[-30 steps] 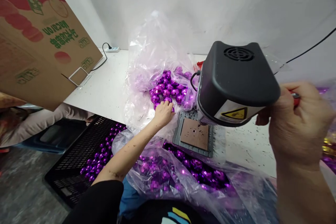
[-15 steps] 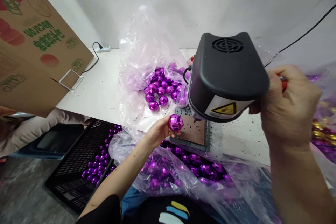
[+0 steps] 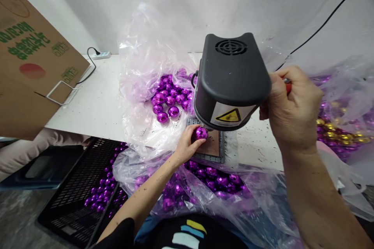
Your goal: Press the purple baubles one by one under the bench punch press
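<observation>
My left hand [image 3: 187,142] is holding one purple ball [image 3: 201,132] at the near left edge of the black machine [image 3: 233,81], over the brown plate [image 3: 212,146] beneath it; whether ball and plate are touching I cannot tell. My thumb and fingers are curling around opposite sides, closed to the ball's width. My right hand [image 3: 295,109], right of the machine, is clenching a red handle [image 3: 288,86], mostly hidden in my fist. I am judging the ball light and probably hollow, its shell stiff but thin: too hard a squeeze could be denting it, and its gloss is likely making it slippery, so I am favouring its round sides. Mirror-like facets are covering it. Left of the machine, more faceted balls [image 3: 162,117] are lying by crinkled, clear plastic [image 3: 149,42]. The machine's casing is looking smooth and rounded.
</observation>
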Demonstrator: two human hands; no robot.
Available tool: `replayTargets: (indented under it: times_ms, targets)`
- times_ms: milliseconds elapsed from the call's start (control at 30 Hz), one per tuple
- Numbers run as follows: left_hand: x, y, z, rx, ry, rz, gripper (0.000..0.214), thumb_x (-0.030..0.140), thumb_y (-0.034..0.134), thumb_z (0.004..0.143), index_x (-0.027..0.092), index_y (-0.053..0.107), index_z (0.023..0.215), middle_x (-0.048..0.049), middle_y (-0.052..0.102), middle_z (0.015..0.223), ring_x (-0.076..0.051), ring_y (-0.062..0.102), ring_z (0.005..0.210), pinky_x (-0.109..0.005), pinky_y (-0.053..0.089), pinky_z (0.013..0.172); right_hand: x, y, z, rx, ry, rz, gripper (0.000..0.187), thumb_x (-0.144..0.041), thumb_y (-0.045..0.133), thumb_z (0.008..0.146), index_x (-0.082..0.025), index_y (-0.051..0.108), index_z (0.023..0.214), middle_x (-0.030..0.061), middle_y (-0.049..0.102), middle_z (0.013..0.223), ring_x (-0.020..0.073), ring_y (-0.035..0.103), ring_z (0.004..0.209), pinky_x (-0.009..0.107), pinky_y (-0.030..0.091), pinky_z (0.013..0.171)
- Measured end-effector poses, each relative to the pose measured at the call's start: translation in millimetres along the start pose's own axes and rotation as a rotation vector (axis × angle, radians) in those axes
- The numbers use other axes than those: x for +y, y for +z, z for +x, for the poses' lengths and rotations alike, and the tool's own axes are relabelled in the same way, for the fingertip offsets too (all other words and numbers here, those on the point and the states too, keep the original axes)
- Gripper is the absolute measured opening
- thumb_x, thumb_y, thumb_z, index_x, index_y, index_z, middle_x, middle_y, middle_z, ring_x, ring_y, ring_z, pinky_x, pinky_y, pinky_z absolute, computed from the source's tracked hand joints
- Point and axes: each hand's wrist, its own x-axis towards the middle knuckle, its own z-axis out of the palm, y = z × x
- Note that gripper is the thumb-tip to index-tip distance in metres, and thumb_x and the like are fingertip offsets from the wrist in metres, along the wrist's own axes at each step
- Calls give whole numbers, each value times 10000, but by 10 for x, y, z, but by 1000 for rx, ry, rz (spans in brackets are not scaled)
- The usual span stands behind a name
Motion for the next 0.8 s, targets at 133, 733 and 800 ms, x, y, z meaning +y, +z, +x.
replayTargets:
  times_ms: [133,733,800]
  targets:
    - [44,43,9,-21,126,214,461,313,679,891,190,520,1306,-119,616,1300,-280,555,1226,-462,415,1069,-5,-19,8,-14,-3,-11,441,-603,546,909,-171,579,828,-61,412,592,29,353,515,212,285,501]
    - [-4,186,-25,-33,136,332,499,317,702,877,168,489,1302,-143,614,1296,-296,540,1249,-518,348,1139,-5,0,8,1,-24,-18,428,-607,537,909,-191,552,809,-73,383,529,34,346,440,223,267,442]
    - [-19,189,-35,-46,130,333,494,326,690,888,168,485,1310,-144,614,1303,-297,539,1259,-536,325,1158,-10,-12,-15,14,-29,-60,442,-622,525,908,-191,571,820,-61,411,563,40,376,474,228,294,471]
